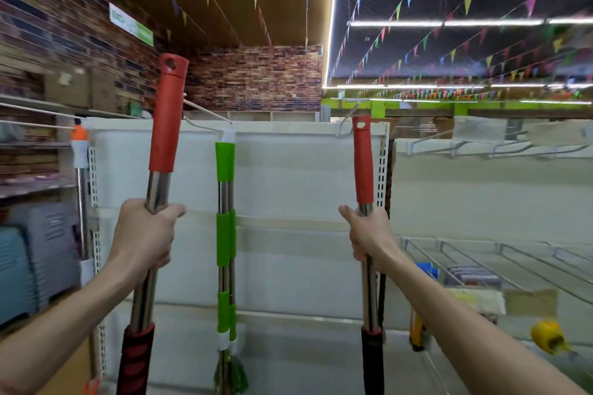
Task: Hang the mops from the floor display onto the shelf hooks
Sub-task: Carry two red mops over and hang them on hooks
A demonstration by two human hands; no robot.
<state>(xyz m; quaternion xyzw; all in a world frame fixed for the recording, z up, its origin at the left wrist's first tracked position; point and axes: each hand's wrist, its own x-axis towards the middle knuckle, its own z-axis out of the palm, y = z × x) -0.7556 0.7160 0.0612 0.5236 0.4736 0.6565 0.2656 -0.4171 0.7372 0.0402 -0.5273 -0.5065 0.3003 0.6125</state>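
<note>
I hold two upright mops with steel poles and red top grips. My left hand is closed around the pole of the left mop, whose red end with its hanging hole rises above the shelf top. My right hand grips the right mop; its red tip sits just below a white hook at the top of the white shelf panel. Between them two green-gripped mops hang from another hook. The mop heads are out of view.
An orange-and-white handle hangs at the panel's left edge. Grey and blue plastic crates stand at the left. Wire shelves with small goods run along the right, and a yellow item lies lower right.
</note>
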